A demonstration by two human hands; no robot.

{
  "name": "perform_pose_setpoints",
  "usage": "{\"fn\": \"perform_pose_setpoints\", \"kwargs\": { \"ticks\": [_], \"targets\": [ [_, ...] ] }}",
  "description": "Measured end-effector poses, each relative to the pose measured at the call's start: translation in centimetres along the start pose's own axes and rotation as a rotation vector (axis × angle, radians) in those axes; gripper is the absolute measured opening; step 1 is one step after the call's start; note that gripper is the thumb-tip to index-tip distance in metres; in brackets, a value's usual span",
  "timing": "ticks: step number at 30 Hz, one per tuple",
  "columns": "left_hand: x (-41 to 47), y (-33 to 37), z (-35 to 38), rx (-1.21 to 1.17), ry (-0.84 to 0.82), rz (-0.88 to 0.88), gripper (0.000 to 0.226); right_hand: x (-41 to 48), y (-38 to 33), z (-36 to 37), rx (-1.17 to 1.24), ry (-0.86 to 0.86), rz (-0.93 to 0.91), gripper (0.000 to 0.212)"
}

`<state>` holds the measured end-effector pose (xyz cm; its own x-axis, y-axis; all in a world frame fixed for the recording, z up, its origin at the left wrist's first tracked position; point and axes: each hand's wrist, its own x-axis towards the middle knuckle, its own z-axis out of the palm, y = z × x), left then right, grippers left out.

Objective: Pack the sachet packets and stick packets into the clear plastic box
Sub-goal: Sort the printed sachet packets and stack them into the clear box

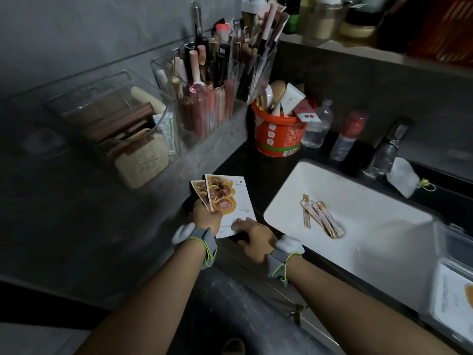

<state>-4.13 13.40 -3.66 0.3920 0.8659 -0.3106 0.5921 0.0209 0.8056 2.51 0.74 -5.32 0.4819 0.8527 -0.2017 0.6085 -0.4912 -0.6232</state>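
Flat white sachet packets (227, 198) printed with a brown-orange picture lie fanned on the dark counter. My left hand (204, 216) grips their lower left edge. My right hand (252, 235) rests its fingers on the bottom corner of the top sachet. A small heap of pink and gold stick packets (320, 217) lies in the white sink basin (371, 242). At the far right edge stands the clear plastic box (453, 285), with a white sachet inside it.
Along the back stand clear organisers (194, 88) full of cosmetics, another clear bin (122, 129) with boxes, an orange tub (279, 134) of tubes, a small bottle (317, 124), a spray can (346, 135) and the tap (389, 149).
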Motion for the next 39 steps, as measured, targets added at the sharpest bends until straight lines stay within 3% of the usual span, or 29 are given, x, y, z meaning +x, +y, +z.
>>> {"fn": "perform_pose_setpoints", "kwargs": {
  "ticks": [2,8,14,18,20,24,30,32,36,39],
  "targets": [
    [-0.3,0.5,0.3,0.051,-0.019,0.055,0.027,-0.3,0.3,-0.2,0.023,0.008,0.004,0.036],
    [-0.9,2.5,0.8,0.124,-0.083,0.203,0.042,-0.6,1.8,-3.3,0.157,0.125,0.072,0.031],
    [-2.1,5.2,2.0,0.319,-0.236,0.449,0.045,-0.7,4.9,-8.1,0.136,0.556,0.204,0.08],
    [-3.1,6.9,2.9,0.45,-0.328,0.592,0.043,-1.7,7.0,-10.8,0.272,0.503,0.272,0.102],
    [-3.4,7.6,3.7,0.502,-0.37,0.658,0.041,-2.6,8.2,-11.5,0.384,0.442,0.287,0.09],
    [-3.6,7.7,5.4,0.582,-0.369,0.725,0.043,-5.1,10.6,-11.4,0.712,0.404,0.266,0.031],
    [-4.6,8.1,8.0,0.444,-0.441,0.793,0.043,-7.7,11.7,-9.4,0.807,0.424,0.286,0.027],
    [-4.6,8.2,8.3,0.323,-0.441,0.746,0.046,-8.3,11.8,-9.1,0.791,0.422,0.264,0.028],
    [-4.3,8.0,7.7,-0.061,-0.55,0.408,0.073,-9.3,12.1,-9.0,0.902,0.524,0.239,0.036],
    [-4.0,7.4,8.1,-0.166,-0.611,0.257,0.064,-9.6,11.5,-9.7,0.857,0.618,0.216,0.035]
  ]
}}
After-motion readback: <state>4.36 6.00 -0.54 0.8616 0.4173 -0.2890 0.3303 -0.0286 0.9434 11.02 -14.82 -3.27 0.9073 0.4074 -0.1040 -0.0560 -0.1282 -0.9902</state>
